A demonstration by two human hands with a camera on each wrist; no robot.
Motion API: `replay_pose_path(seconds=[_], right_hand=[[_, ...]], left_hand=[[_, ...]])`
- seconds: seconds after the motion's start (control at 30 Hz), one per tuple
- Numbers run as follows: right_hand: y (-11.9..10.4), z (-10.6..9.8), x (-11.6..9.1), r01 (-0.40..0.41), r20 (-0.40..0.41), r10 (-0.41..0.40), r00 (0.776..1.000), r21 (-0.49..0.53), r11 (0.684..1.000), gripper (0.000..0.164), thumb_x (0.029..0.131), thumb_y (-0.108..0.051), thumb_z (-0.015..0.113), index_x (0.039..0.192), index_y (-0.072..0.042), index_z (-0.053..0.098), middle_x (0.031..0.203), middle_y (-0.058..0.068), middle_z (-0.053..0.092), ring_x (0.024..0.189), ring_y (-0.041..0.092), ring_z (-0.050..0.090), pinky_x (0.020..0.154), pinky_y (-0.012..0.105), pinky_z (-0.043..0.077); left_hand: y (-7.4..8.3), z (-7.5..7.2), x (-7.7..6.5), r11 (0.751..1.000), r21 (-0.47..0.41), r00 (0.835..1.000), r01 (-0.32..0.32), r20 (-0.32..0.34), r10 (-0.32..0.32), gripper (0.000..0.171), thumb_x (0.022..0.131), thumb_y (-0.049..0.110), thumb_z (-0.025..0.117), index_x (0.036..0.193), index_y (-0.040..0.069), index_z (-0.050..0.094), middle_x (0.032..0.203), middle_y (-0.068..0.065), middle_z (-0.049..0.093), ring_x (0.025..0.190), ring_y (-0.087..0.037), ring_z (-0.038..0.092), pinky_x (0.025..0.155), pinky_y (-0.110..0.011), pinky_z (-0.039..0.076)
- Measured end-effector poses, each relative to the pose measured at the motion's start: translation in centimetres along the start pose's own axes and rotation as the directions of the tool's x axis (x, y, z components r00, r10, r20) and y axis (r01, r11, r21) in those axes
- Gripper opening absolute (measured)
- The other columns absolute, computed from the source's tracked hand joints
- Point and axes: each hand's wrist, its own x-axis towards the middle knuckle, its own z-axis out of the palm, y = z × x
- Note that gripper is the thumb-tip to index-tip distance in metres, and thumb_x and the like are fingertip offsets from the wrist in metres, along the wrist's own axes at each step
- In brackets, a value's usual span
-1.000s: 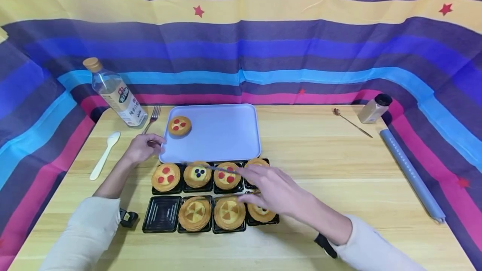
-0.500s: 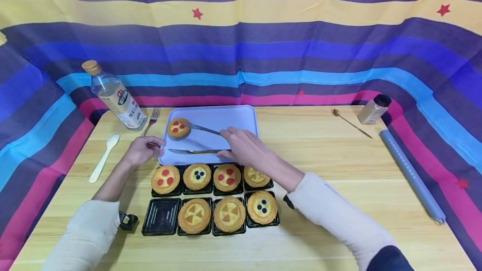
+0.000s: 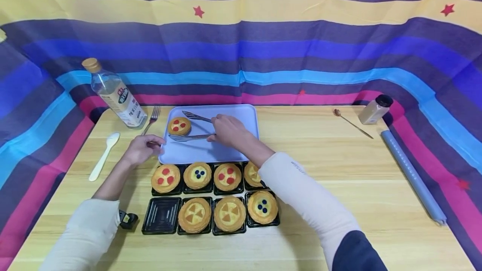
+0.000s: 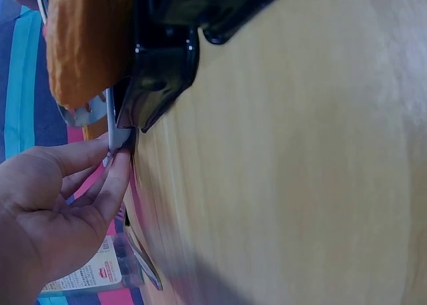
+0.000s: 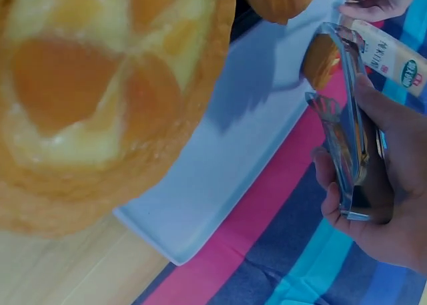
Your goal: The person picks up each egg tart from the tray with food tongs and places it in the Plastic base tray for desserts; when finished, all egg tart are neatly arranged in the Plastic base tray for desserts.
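At the left rim of the pale blue tray point(image 3: 233, 145), my left hand point(image 3: 144, 150) pinches the edge between thumb and fingers. The left wrist view has those fingertips on the tray corner point(image 4: 120, 138). My right hand point(image 3: 229, 130) grips metal tongs point(image 3: 193, 137) over the tray. Their arms are spread, one tip behind and one in front of a round tart point(image 3: 179, 126) with red dots, which lies at the tray's left. In the right wrist view the tongs point(image 5: 357, 128) are held around their closed end.
In front of the tray, several tarts like the blue-dotted tart point(image 3: 262, 207) sit in black plastic trays; one black tray point(image 3: 162, 216) is bare. Bottle point(image 3: 119, 99), fork point(image 3: 152, 116) and white spoon point(image 3: 105, 156) are at left; jar point(image 3: 373, 111), thin spoon point(image 3: 354, 124) and blue roll point(image 3: 412, 175) at right.
My right hand has moved from over the front tarts to the tray, carrying the tongs, whose spread tips have come around the red-dotted tart. The left hand has stayed at the rim.
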Motion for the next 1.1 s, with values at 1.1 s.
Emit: replay_pose_path(seconds=[1.1], right_hand=[[1.1, -1.0, -8.1, 0.23, -0.239, -0.217, 0.946, 0.027, 0.973, 0.05, 0.087, -0.041, 0.065, 0.121, -0.004, 0.06, 0.097, 0.006, 0.066, 0.08, 0.017, 0.064, 0.072, 0.028, 0.054]], left_hand=[[0.2, 0.0, 0.0, 1.0, -0.017, 1.0, 0.017, 0.017, -0.017, 0.032, 0.084, 0.001, 0.062, 0.115, -0.006, 0.061, 0.102, -0.023, 0.063, 0.083, -0.017, 0.057, 0.065, -0.023, 0.05]])
